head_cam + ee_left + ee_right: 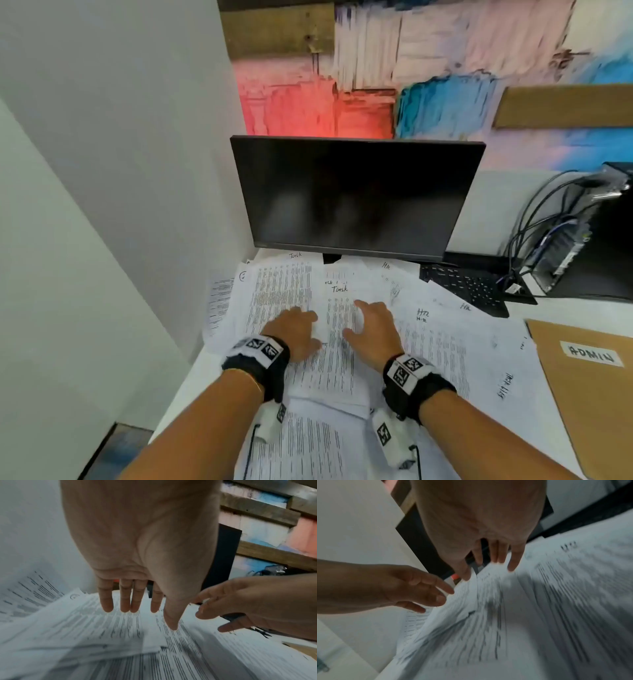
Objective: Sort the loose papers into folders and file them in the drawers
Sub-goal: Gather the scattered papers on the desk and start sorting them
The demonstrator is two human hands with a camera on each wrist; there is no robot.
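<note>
While loose papers (428, 346) lie beneath, left hand (294, 334) and right hand (375, 330) hover, grip released.

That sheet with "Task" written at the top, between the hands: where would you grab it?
Probably by its two long side edges, one hand from each side. The Task sheet lies flat on top of the paper pile, so fingertips must slide under an edge. The left hand and right hand already flank it, fingers open.
</note>
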